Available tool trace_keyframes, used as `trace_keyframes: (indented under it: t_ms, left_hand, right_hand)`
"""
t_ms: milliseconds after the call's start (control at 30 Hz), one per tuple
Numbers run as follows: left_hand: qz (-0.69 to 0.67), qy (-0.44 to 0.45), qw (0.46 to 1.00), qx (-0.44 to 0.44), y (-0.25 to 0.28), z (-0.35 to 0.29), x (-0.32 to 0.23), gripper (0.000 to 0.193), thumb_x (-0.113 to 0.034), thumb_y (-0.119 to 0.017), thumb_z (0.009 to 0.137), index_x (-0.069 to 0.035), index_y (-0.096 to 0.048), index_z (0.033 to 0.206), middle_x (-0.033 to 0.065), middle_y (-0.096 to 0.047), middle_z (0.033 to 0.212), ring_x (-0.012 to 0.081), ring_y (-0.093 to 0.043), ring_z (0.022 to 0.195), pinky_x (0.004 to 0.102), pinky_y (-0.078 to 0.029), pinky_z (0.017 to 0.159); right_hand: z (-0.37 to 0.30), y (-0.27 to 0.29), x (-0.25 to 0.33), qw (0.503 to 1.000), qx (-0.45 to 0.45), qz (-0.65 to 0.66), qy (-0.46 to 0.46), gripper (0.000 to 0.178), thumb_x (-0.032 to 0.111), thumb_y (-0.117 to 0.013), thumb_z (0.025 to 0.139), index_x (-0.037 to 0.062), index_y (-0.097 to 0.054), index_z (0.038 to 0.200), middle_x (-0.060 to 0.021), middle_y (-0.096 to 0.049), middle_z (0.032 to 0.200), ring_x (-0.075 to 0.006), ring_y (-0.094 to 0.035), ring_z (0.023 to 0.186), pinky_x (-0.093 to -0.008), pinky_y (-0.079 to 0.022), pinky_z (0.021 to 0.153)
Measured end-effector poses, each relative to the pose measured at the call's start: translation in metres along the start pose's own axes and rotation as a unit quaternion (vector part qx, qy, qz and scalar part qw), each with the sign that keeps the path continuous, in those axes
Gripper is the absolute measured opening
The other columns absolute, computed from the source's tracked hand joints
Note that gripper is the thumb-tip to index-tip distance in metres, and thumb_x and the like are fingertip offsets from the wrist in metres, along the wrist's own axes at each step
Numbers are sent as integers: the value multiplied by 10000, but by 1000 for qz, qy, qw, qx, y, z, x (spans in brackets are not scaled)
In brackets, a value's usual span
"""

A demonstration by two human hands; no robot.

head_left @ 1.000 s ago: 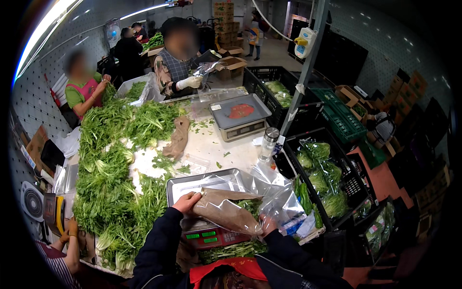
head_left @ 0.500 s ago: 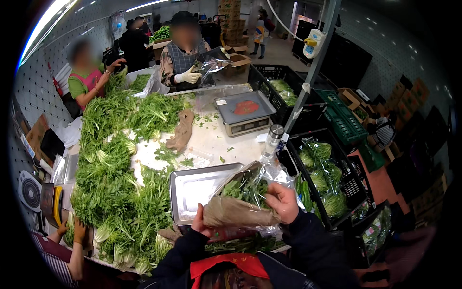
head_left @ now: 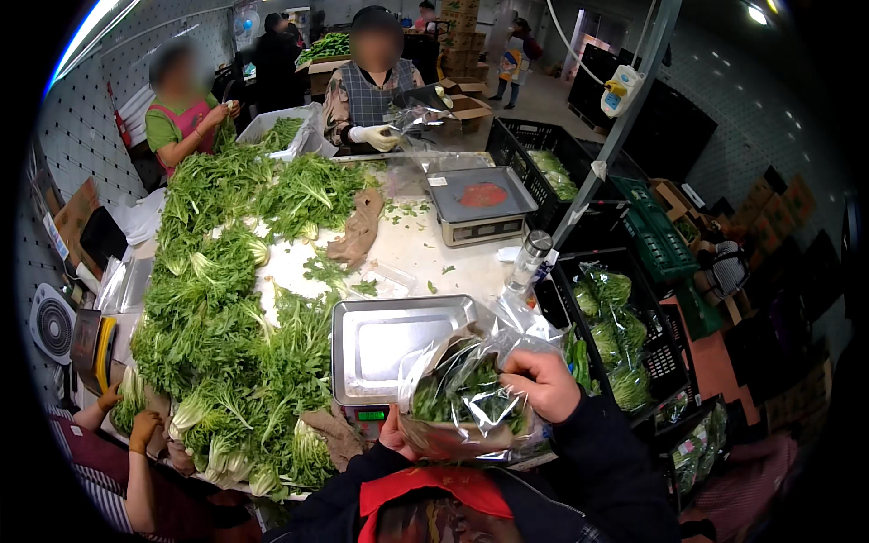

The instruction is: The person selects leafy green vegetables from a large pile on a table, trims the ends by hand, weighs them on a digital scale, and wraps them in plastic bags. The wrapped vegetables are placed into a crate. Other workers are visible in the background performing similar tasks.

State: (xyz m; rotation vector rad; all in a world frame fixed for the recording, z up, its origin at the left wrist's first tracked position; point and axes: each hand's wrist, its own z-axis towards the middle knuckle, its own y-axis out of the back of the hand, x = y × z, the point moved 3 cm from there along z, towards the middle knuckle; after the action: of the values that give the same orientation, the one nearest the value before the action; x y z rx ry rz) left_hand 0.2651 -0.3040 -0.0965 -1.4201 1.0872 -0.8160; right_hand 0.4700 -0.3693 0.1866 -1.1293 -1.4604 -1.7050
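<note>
Clear bag of greens (head_left: 466,398), backed with brown paper (head_left: 453,441), at the near side of the table (head_left: 416,267), over the near right corner of the silver tray (head_left: 389,339) in this view. Cannot tell whether touching the tray. Tipped round since half a second ago: then showing a broad brown side, now with dark leaves (head_left: 453,385) uppermost behind shiny film (head_left: 493,412). Drawn slightly nearer as well, baring more of the tray and a green-lit display (head_left: 371,415) just below.

Pinched at right by the right hand (head_left: 543,385), with thumb and fingers closed on the film. Supported at left by the left hand (head_left: 396,434), with most fingers hidden; cannot tell how far closed. Judging by this, already filled, and now being handled for the wrapping rather than the filling. Cannot tell the state of the mouth through the glare. To the left, loose greens (head_left: 244,362), spread much as before; to the right, bagged greens (head_left: 608,326) in a black crate (head_left: 668,362)
</note>
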Motion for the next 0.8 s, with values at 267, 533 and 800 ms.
trace_keyframes:
  t_ms: [267, 533, 800]
  left_hand:
    - [16, 4, 1000, -16, -12, -3, -4, 938, -723, -482, 826, -10, -367, 1425, 229, -442, 1414, 393, -422, 1309, 562, -312, 1102]
    - [107, -51, 993, 27, -11, -23, -23, 787, -406, -730, 810, -59, -374, 1420, 145, -533, 1336, 328, -510, 1238, 540, -388, 1042]
    - [205, -130, 968, -68, -52, -28, -70, 739, -220, -752, 769, 12, -401, 1376, 160, -563, 1281, 297, -573, 1164, 450, -484, 977]
  right_hand:
    - [-2, 15, 7, 994, -73, 76, 8, 108, 40, -584, 869, -19, -595, 780, -21, -607, 681, -65, -531, 617, -229, -413, 581]
    - [-10, 43, -15, 974, -172, 146, -8, 71, 33, -601, 844, -6, -597, 785, 6, -569, 685, -41, -471, 610, -218, -368, 562]
    - [-10, 70, -65, 936, -301, 174, 65, 87, 46, -550, 858, -5, -594, 803, -37, -615, 792, -55, -455, 642, -212, -366, 605]
